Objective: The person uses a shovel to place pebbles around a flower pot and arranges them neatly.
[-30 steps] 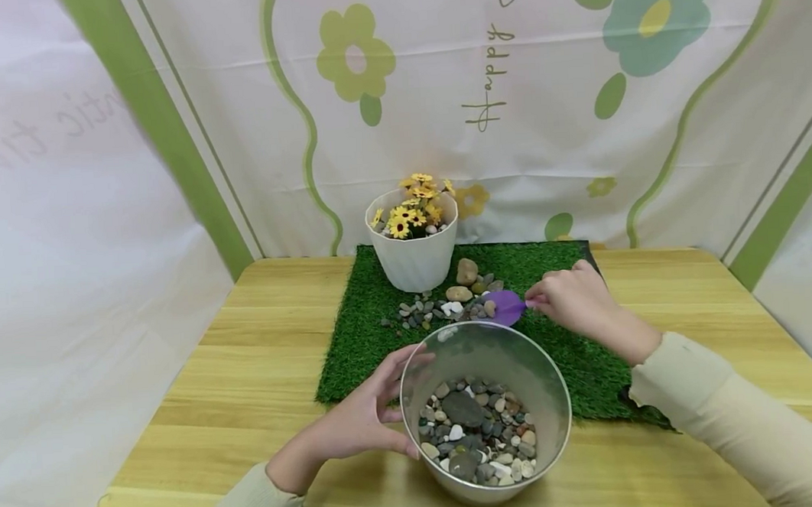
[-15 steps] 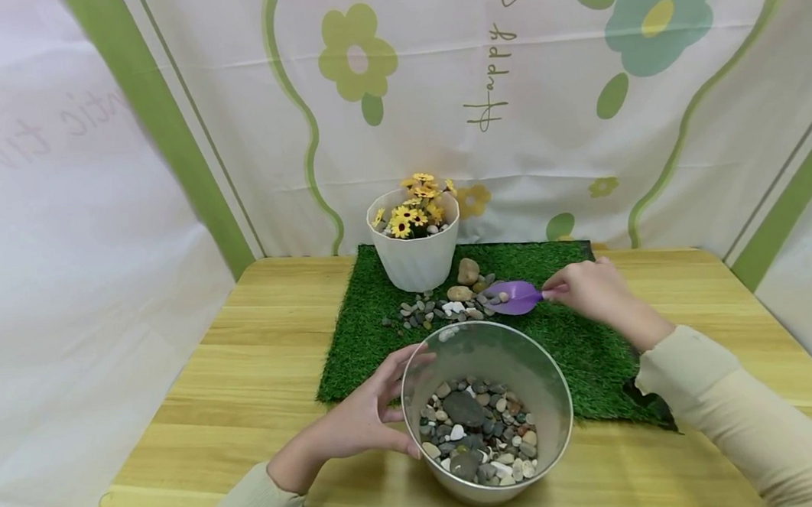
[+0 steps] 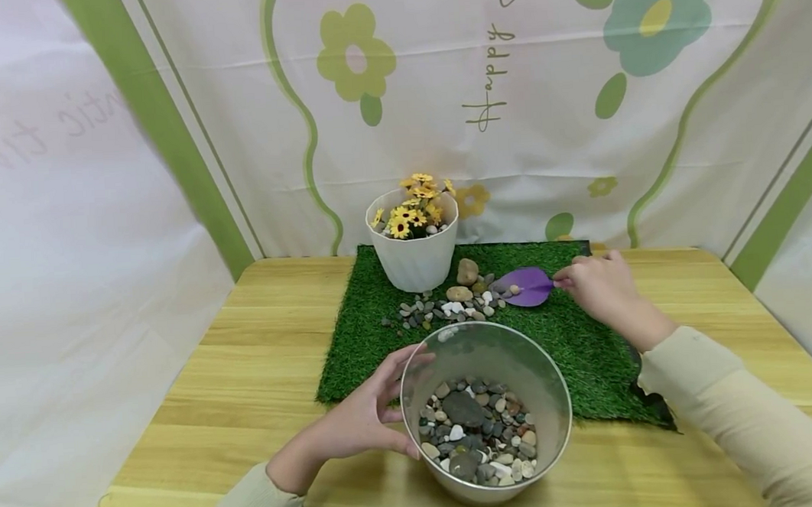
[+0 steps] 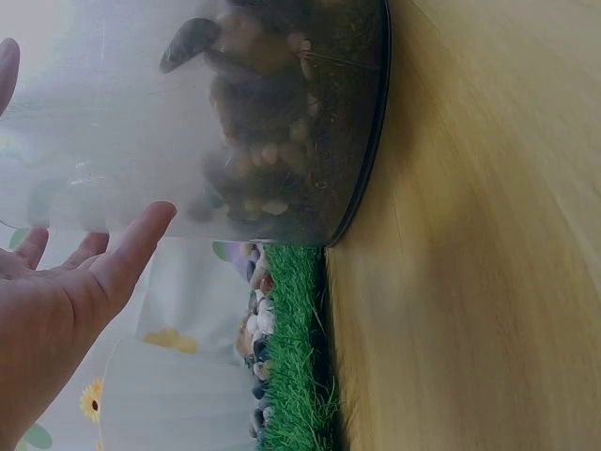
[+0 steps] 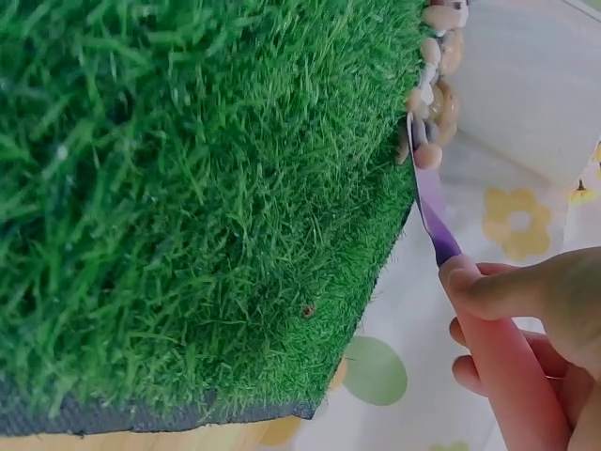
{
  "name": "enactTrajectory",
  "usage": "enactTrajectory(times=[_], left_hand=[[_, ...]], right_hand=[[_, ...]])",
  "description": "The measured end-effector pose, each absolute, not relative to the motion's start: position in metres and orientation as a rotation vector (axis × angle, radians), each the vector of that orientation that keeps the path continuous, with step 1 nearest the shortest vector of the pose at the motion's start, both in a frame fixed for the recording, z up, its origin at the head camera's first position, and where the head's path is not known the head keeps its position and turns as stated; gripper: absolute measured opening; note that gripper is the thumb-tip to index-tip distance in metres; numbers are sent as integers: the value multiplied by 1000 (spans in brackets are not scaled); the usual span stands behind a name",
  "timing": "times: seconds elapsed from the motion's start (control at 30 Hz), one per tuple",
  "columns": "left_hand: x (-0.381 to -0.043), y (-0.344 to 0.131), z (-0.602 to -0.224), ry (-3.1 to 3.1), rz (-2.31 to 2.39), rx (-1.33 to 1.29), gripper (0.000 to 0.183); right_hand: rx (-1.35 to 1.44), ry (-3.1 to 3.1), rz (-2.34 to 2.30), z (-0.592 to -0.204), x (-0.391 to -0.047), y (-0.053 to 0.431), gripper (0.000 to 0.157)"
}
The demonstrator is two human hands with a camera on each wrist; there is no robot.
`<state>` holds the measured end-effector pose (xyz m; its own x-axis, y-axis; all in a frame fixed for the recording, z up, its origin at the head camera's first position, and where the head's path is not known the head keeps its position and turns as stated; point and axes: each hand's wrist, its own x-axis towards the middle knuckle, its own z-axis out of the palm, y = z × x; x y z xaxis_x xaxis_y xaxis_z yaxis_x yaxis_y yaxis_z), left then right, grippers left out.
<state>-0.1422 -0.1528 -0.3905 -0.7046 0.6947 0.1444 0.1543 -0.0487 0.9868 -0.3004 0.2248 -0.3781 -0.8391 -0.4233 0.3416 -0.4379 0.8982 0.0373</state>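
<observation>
My right hand [image 3: 604, 289] grips the pink handle [image 5: 512, 376] of a small garden trowel [image 3: 530, 287] over the grass mat. The trowel's purple blade lies at the right end of a spread of pebbles [image 3: 474, 305], with a few small stones on it. Nearer to me stands a clear plastic bucket [image 3: 554, 399], its bottom filled with mixed pebbles [image 3: 484, 433]. My left hand [image 3: 362, 416] rests against the bucket's left side, thumb and fingers spread along the outer wall. In the left wrist view, the extended fingers [image 4: 141, 249] touch that wall.
Behind the pebbles, a white pot [image 3: 416, 264] with yellow flowers [image 3: 411, 211] stands on the artificial grass mat [image 3: 356, 348]. The mat lies on a wooden table [image 3: 246, 354]. A printed curtain [image 3: 428, 145] hangs behind the table's far edge.
My right hand has drawn the trowel rightward and slightly away from me, out of the pebble spread, with a few stones on its blade. The left hand and bucket have not visibly moved.
</observation>
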Motion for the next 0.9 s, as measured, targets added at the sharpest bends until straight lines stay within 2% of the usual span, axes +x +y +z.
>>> enactTrajectory(times=[0.43,0.9], left_hand=[[-142,-153,-391,1839,1790,887,106],[-142,-153,-391,1855,1783,878,106]], right_hand=[[600,-2603,50,-375,-301,239,10],[526,-2839,181,-342,-279,249,23]])
